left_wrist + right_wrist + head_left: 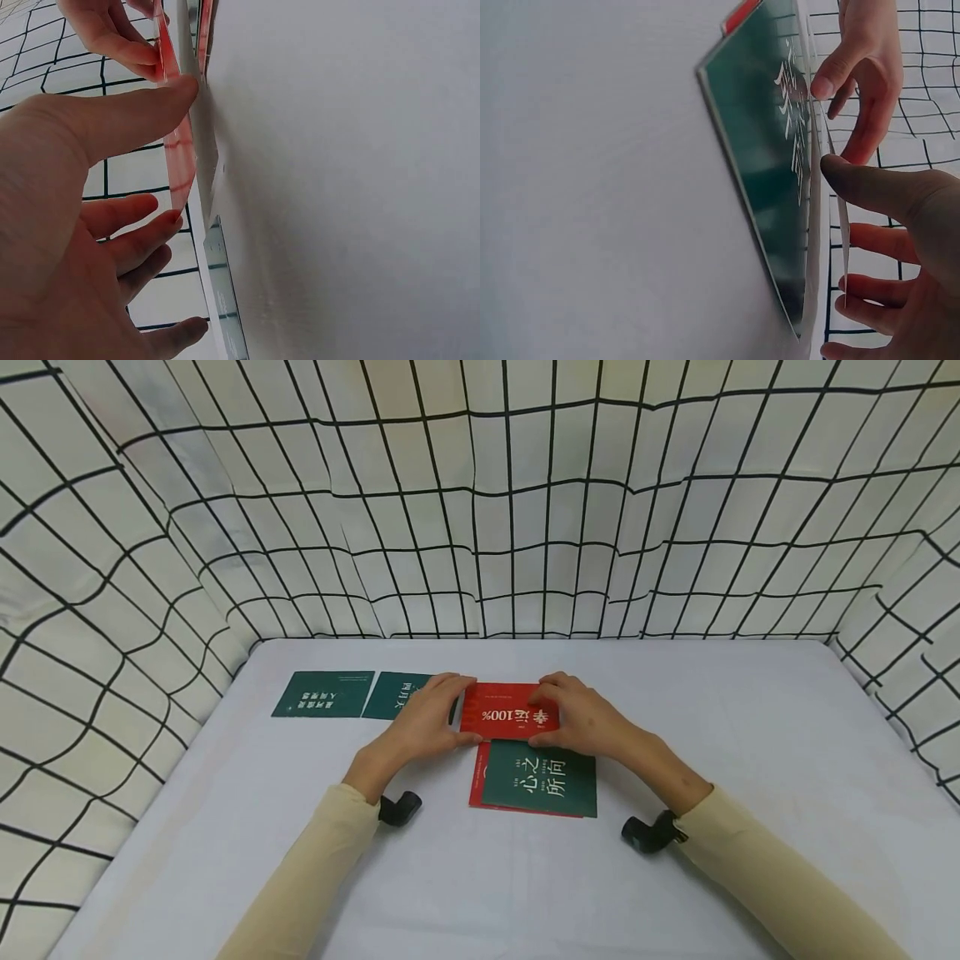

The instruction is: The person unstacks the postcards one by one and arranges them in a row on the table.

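A red card [501, 703] with white Chinese characters and "100%" is held by its two short ends between both hands, raised above the table. My left hand [429, 720] grips the left end, its thumb at the near corner and fingers at the far one. The right hand [587, 717] pinches the other end in the same way. Just nearer to me lies a green card [540, 781] with white characters, on top of another red card [476, 785] whose left and lower edges stick out. In the left wrist view, the held red card [180, 169] stands edge-on.
To the left, two green cards lie side by side, an outer card [326, 695] and an inner card [386, 695] partly covered by my left hand. A white cloth covers the table [720, 710]. White walls with a black grid [525, 518] enclose its back and sides.
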The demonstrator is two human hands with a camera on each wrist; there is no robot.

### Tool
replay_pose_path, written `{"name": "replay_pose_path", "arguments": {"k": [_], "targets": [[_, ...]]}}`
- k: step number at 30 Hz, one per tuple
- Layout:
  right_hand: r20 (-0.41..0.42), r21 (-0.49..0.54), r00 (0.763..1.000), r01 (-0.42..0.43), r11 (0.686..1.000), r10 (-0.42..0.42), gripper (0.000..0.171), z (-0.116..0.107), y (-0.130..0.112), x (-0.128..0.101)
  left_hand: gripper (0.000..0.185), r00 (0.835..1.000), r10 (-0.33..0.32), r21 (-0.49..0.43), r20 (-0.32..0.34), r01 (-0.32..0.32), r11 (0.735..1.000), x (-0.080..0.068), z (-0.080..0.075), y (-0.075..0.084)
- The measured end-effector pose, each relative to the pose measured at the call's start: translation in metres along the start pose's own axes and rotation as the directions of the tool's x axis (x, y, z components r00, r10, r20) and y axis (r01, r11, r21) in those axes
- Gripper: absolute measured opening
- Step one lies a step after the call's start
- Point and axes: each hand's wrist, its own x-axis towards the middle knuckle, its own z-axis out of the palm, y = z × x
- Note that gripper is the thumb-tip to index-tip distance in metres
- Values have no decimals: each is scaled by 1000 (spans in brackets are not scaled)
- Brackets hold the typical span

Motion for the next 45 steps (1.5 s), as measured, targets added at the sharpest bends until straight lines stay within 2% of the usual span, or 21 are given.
{"name": "replay_pose_path", "arguments": {"k": [9,19,24,35,45], "targets": [[22,1,999,-34,999,34,66,2,-1,8,89,1000,-8,14,9,8,1000,6,1,-3],[56,25,997,-49,999,47,68,6,3,16,92,995,-9,47,101,5,999,12,-5,-11],[65,21,997,-46,999,45,70,7,3,16,93,992,-25,43,124,20,999,14,-6,-12],[78,15,996,-55,998,54,68,8,2,16,94,989,-45,44,140,40,998,14,-5,-13],[74,17,996,-47,999,45,70,7,4,15,93,992,-37,50,121,32,998,14,-4,-12]]}}
